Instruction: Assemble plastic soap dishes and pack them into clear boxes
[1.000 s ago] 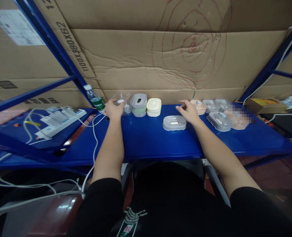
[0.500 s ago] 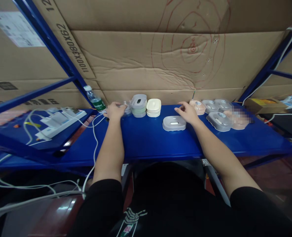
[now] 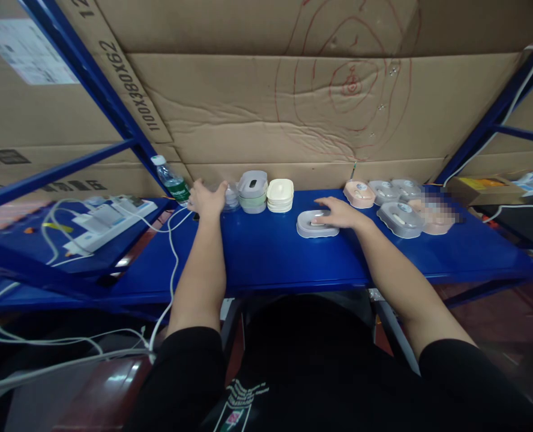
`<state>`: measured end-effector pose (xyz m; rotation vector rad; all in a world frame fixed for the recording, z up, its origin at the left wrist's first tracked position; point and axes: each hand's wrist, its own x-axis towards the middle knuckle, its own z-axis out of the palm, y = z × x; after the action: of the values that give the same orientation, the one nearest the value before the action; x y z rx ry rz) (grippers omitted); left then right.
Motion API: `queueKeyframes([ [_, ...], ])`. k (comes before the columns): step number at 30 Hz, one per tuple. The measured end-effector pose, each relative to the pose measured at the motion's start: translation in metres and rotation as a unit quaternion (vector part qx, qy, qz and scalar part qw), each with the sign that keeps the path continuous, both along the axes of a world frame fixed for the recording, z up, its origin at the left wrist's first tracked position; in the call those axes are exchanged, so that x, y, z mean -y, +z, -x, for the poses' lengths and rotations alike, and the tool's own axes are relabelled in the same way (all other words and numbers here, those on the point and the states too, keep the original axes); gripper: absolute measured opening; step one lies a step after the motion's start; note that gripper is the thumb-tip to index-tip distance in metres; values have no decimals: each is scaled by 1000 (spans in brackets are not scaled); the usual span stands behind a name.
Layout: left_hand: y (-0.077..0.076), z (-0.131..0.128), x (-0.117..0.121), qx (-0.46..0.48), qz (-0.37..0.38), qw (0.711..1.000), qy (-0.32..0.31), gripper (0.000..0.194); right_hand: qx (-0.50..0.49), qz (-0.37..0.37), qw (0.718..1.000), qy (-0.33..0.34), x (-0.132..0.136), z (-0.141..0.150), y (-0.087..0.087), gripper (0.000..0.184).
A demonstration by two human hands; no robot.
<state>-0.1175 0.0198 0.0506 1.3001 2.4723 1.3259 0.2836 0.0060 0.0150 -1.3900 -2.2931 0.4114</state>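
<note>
At the back left, my left hand (image 3: pixel 207 199) has its thumb and fingers around what looks like a clear plastic lid (image 3: pixel 213 187), partly hidden by the hand. Right beside it stands a stack of clear plastic lids (image 3: pixel 231 198). My right hand (image 3: pixel 339 213) reaches over a grey oval box (image 3: pixel 317 231) in the middle of the table, fingers stretched out, the lower ones over the light slot in its top. Next to the clear lids are stacked grey and green box parts (image 3: pixel 253 195) and a pile of cream lids (image 3: pixel 280 193).
A water bottle (image 3: pixel 171 182) stands left of my left hand. Clear-covered boxes, one pink (image 3: pixel 359 195) and several grey (image 3: pixel 400 219), sit at the right of the blue table (image 3: pixel 284 258). White cables (image 3: pixel 173 252) and a power strip (image 3: pixel 113 225) lie at left; cardboard (image 3: pixel 230 102) rises behind.
My right hand has come down and left onto the grey box. My left hand has shifted slightly left and up, its thumb drawn away from the clear lid stack.
</note>
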Motion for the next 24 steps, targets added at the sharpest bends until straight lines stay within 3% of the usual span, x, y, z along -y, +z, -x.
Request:
queueKeyframes([
  [3, 1, -12, 3, -55, -79, 995, -3, 65, -1, 31, 999, 37, 3, 0, -1, 99],
  [6, 2, -32, 10, -124, -119, 984, -48, 59, -12, 42, 996, 77, 5, 1, 0, 103],
  [10, 1, -66, 20, -191, -156, 955, -167, 51, -17, 68, 991, 114, 11, 5, 3, 110],
  [14, -9, -96, 25, -219, -184, 891, -353, 46, -2, 96, 986, 134, 18, 14, 7, 118],
  [17, -20, -111, 26, -231, -183, 822, -488, 55, -11, 70, 989, 128, 20, 17, 8, 111],
  [19, -26, -118, 27, -233, -178, 788, -542, 66, -49, 51, 992, 100, 18, 16, 8, 104],
  [21, -32, -122, 28, -225, -171, 778, -561, 78, -112, 44, 990, 74, 16, 14, 9, 97],
  [24, -41, -128, 28, -186, -159, 788, -565, 101, -225, 48, 971, 71, 11, 13, 7, 93],
])
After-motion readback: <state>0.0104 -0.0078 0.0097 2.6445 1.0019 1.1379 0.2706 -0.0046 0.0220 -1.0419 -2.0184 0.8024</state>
